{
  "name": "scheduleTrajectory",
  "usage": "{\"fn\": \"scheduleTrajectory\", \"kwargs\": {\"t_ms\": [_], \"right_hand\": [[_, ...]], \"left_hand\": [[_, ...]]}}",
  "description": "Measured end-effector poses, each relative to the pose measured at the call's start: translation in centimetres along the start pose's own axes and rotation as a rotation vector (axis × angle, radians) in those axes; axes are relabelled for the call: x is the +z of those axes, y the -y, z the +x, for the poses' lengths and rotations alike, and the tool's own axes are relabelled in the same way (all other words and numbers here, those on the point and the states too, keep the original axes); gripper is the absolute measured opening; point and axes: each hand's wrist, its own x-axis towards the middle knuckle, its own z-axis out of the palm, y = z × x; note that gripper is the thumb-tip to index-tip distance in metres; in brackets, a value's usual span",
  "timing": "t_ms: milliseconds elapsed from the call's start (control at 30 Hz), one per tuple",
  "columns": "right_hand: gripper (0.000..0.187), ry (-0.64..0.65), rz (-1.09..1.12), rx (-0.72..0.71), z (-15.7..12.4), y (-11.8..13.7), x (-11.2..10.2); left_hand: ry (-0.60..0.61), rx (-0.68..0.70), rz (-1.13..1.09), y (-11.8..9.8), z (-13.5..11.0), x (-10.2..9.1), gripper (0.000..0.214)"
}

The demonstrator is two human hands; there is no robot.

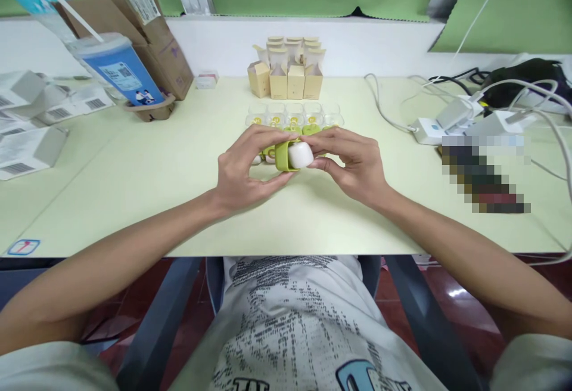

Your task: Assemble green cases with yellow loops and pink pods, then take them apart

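Both hands meet over the middle of the pale table (134, 188). My left hand (243, 167) and my right hand (353, 164) together pinch a small green case with a white rounded insert (295, 155). Fingers of both hands are curled round it. Just behind the hands stands a row of small clear plastic trays (295, 114) with yellow and green pieces inside. Farther back stands a cluster of small tan cardboard boxes (288, 66), some with open flaps.
A blue drink cup with a straw (118, 69) sits in a cardboard holder at the left, beside brown cartons (152, 33). White labelled boxes (27, 123) lie at the far left. A power strip, adapters and cables (451, 123) crowd the right.
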Motion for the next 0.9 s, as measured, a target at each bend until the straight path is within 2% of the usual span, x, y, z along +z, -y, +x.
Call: {"fn": "scheduleTrajectory", "kwargs": {"t_ms": [167,333,433,567,733,833,900], "right_hand": [[0.031,-0.022,0.107,0.098,-0.1,0.2,0.5],[0.038,0.031,0.319,0.26,0.0,0.5,0.7],[0.046,0.064,0.445,0.341,0.0,0.6,1.1],[0.054,0.098,0.487,0.316,-0.1,0.9,2.0],[0.06,0.073,0.415,0.309,-0.2,0.9,1.9],[0.065,0.044,0.364,0.273,-0.2,0.8,1.2],[0.06,0.033,0.345,0.272,-0.2,0.8,0.9]], "left_hand": [[-0.048,0.052,0.045,-0.2,0.1,0.1,0.069],[-0.002,0.119,0.165,-0.5,0.2,-0.1,0.066],[-0.051,0.084,0.24,-0.5,0.3,0.4,0.064],[-0.116,0.002,0.261,-0.3,0.0,1.3,0.068],[0.025,-0.06,0.182,0.2,0.0,0.7,0.069],[0.097,-0.058,0.085,0.1,0.3,0.1,0.05],[0.115,-0.108,0.035,-0.2,0.5,0.0,0.039]]}}
